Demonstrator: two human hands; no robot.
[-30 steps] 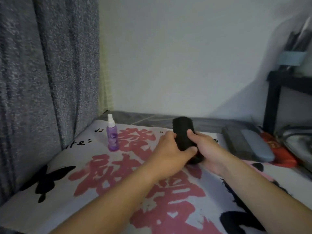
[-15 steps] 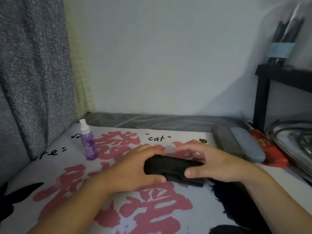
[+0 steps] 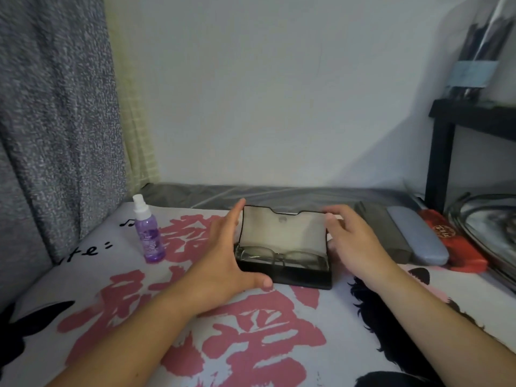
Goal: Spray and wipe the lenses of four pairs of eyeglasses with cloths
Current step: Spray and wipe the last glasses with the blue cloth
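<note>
I see a printed cloth (image 3: 279, 344) beneath a plain wall; mid-frame, my left hand (image 3: 223, 263) and right hand (image 3: 354, 244), both grips spread, flank the hard black case (image 3: 284, 247) with glasses (image 3: 279, 255) inside

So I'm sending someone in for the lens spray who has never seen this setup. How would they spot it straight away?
Start at the grey curtain on the left, then look down to the printed cloth beneath it. The spray bottle stands upright there, left of the open black glasses case. It is the only clear purple thing, with a white nozzle.
</note>
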